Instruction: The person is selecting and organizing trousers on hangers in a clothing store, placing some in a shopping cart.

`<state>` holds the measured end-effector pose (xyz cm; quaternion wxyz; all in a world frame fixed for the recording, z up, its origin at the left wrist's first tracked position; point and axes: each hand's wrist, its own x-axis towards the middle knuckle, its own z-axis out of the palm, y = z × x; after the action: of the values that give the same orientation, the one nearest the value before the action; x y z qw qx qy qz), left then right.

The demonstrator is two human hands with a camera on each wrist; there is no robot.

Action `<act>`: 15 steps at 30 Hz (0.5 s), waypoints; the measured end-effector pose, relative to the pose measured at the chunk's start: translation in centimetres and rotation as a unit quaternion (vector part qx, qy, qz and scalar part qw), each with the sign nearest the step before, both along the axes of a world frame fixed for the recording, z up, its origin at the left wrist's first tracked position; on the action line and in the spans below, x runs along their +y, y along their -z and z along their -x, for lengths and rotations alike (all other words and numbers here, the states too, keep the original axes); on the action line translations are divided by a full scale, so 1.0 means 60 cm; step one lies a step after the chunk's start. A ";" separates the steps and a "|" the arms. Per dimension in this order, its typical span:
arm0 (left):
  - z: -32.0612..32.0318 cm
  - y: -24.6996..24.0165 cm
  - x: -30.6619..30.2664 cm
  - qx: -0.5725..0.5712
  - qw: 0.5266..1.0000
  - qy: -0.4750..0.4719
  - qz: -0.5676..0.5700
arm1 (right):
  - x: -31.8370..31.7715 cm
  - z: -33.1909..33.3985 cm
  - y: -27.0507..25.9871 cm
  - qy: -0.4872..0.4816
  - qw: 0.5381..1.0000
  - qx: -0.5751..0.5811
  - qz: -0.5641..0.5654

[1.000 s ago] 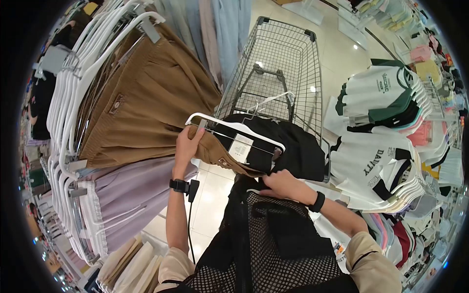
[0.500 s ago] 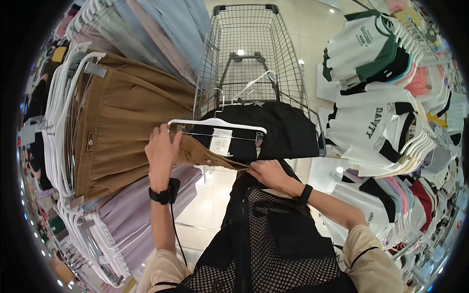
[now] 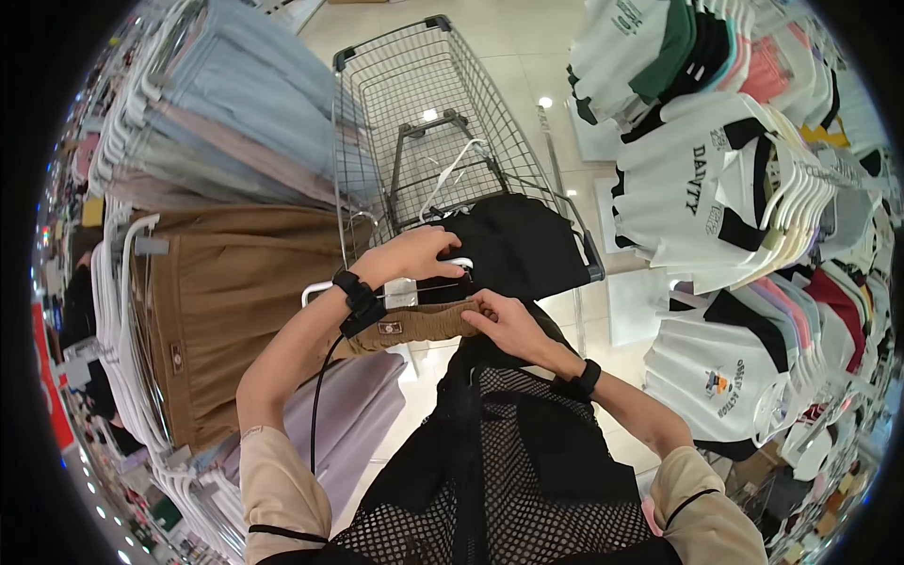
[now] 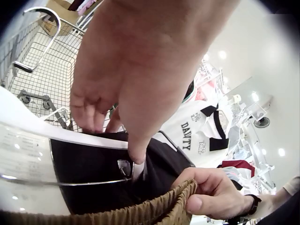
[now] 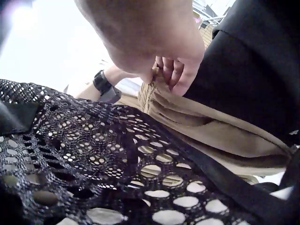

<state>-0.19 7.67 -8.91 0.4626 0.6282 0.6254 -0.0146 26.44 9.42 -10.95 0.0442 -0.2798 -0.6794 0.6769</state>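
A brown garment with a gathered elastic waistband (image 3: 433,323) is stretched out in front of the person's body. My right hand (image 3: 513,327) pinches the right end of that waistband. Above it lies a white clip hanger (image 4: 79,135) with a thin metal bar. My left hand (image 3: 414,256) reaches across to the hanger's right end and grips it there. In the left wrist view the thumb presses at the metal clip (image 4: 125,169), with the fingers behind the hanger. A folded black garment (image 3: 518,247) lies behind, over the cart's near end.
The wire shopping cart (image 3: 443,104) stands ahead, with another white hanger (image 3: 452,174) over it. At left, a rack carries brown garments (image 3: 245,311), lilac garments (image 3: 363,414) and pale blue garments (image 3: 254,75). White printed shirts (image 3: 678,198) hang at right.
My left hand has left the hanger's left end and crossed to its right end. My right hand keeps its pinch on the waistband. The view has turned, shifting the cart leftward.
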 end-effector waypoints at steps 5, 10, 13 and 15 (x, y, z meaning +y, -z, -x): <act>-0.018 -0.017 -0.023 0.044 0.995 0.007 -0.088 | 0.002 -0.003 0.008 0.020 1.000 -0.012 0.005; -0.054 -0.020 -0.044 0.118 0.977 0.018 -0.177 | 0.004 -0.002 0.006 0.019 1.000 -0.001 -0.011; -0.066 -0.034 -0.047 0.125 0.972 0.008 -0.197 | 0.012 -0.002 0.004 0.006 0.999 0.005 -0.040; -0.073 -0.037 -0.054 0.126 0.970 -0.003 -0.206 | 0.017 0.001 0.006 0.000 0.998 0.005 -0.055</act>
<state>4.18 4.42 -6.70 0.2408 0.7016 0.6697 0.0369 26.40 10.47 -11.28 0.0627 -0.2733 -0.7156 0.6398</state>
